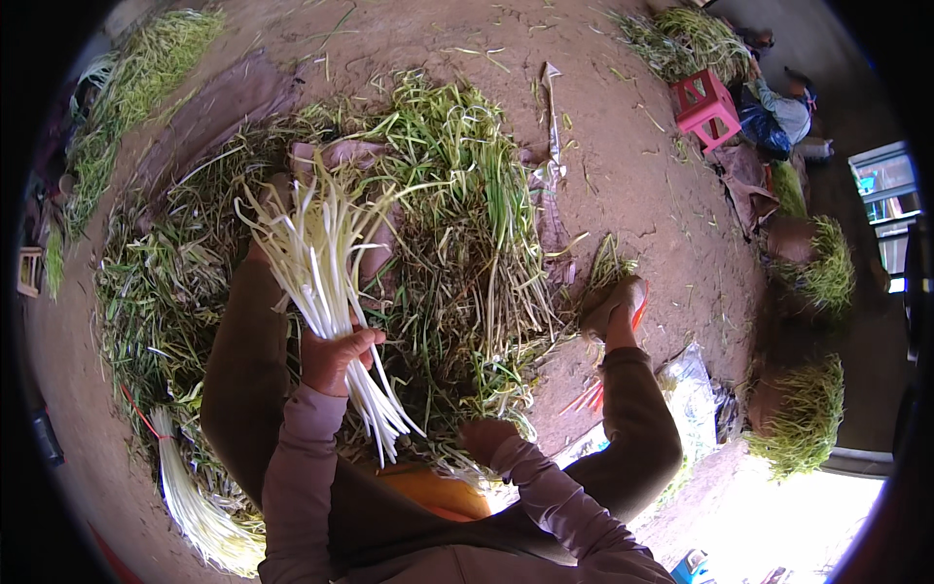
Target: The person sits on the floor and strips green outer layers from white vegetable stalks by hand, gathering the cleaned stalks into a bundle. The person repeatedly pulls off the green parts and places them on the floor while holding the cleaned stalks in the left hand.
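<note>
My left hand (337, 359) is closed around a loose bunch of blanched chives (317, 274). Their pale yellow tips fan out above the fist, and the white stems hang below it, slanting right. Low between my knees is my right hand (487, 441), close to loose stems and leaf scraps; its fingers are blurred and partly hidden, so its grip is unclear. In front of me lies a heap of green and withered chive stalks (452, 190). By my left leg, a finished-looking bundle of white stems (201, 504) is tied with a red band.
A pink plastic stool (706, 109) stands at upper right, beside a seated person (788, 117) near another plant heap (693, 44). Large wrapped bundles (803, 416) line the right side. Red strips (587, 396) and a clear plastic bag (689, 398) lie around my right leg. More greens (139, 95) cover the upper left.
</note>
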A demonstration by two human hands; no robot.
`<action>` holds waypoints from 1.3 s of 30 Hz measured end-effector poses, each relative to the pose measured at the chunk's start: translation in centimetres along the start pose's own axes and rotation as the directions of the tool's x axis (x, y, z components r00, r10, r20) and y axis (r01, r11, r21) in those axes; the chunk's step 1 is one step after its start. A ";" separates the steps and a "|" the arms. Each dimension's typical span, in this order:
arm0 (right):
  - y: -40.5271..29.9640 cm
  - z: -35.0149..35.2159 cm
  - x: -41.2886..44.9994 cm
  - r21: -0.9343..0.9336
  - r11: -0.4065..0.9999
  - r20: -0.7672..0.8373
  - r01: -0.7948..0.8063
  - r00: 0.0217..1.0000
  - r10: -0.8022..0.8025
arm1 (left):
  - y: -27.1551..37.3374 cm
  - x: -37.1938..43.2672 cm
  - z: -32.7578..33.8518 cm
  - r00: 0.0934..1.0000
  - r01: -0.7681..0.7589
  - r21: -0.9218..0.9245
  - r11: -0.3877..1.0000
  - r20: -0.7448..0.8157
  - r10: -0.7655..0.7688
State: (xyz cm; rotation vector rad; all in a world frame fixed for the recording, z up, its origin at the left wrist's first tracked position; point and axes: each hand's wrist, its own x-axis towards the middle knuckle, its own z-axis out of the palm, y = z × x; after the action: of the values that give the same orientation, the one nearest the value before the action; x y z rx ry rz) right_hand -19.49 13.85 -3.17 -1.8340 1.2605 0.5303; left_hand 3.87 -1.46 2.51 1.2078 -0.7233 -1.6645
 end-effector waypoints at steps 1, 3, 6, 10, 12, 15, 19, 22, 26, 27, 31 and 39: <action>0.8 0.7 0.8 0.041 0.984 -0.323 0.176 0.934 -0.153 | -0.3 0.0 0.7 1.000 0.012 -0.014 1.000 0.021 -0.012; -1.0 -2.5 1.2 0.244 0.871 -0.627 0.427 0.754 -0.193 | -1.0 0.0 1.0 0.998 0.055 -0.031 0.998 0.045 -0.054; -3.7 -6.1 1.8 0.544 0.618 -0.620 0.567 0.768 -0.159 | -1.8 -0.2 1.6 0.992 0.104 -0.066 0.992 0.081 -0.098; -3.7 -5.3 2.0 0.631 0.569 -0.505 0.528 0.836 -0.215 | -2.1 -0.2 1.3 0.983 0.153 -0.041 0.987 0.110 -0.147; -3.9 -4.8 1.3 0.654 0.559 -0.501 0.510 0.845 -0.186 | -2.1 -0.1 1.3 0.979 0.176 -0.042 0.984 0.115 -0.170; -3.7 -4.2 0.1 0.735 0.485 -0.459 0.474 0.874 -0.158 | -1.9 -0.2 1.5 0.974 0.198 -0.052 0.979 0.123 -0.190; -3.5 -4.0 -1.2 0.889 -0.139 -0.432 0.437 0.899 0.066 | -1.2 -0.5 2.2 0.976 0.216 -0.109 0.970 0.033 -0.214; -2.8 -5.0 -1.9 0.924 -0.042 -0.362 0.379 0.906 0.217 | -0.6 -0.7 2.9 0.964 0.260 -0.051 0.964 -0.037 -0.262; -3.8 -6.0 -0.4 0.822 0.393 -0.522 0.411 0.820 0.235 | -2.4 -1.0 2.7 0.939 0.343 -0.013 0.939 0.039 -0.342; -4.1 -6.1 0.0 0.796 0.443 -0.537 0.412 0.819 0.202 | -2.9 -1.2 2.7 0.931 0.360 0.005 0.933 0.064 -0.360; -5.0 -6.6 0.6 0.592 0.664 -0.638 0.458 0.769 0.038 | -5.6 -1.8 2.8 0.939 0.314 0.026 0.949 0.138 -0.315; -1.9 -0.8 -2.2 0.545 0.710 -0.568 0.445 0.819 -0.078 | -3.7 -1.2 2.1 0.919 0.390 -0.074 0.918 -0.025 -0.393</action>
State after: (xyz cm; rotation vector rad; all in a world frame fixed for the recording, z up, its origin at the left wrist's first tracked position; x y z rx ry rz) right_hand -18.77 14.69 -0.32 -1.5112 1.2446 -0.5774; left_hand 0.75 1.03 0.55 1.3989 -0.4105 -1.9666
